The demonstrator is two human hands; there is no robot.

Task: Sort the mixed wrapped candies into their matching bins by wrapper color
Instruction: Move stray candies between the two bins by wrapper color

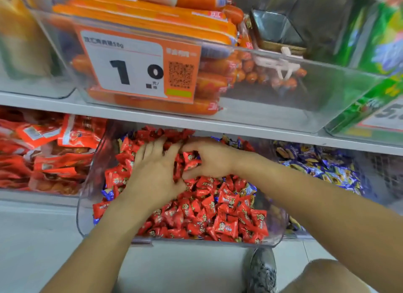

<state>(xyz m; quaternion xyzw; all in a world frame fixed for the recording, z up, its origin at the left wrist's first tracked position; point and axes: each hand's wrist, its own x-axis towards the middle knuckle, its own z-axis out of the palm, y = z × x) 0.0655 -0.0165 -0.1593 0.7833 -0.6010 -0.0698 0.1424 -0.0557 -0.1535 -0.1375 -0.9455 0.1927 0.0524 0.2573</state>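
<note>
Both hands are in the clear plastic bin (87,183) heaped with red wrapped candies (226,216). The left hand (152,170) lies flat, fingers spread wide on the heap. The right hand (209,159), touching it, curls around several red candies. Blue wrapped candies (322,168) fill the right bin, its far edge hidden by the shelf (65,109).

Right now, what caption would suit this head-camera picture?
Both hands, left hand and right hand, dig through red candies in a clear bin, blue candies mixed in.
</note>
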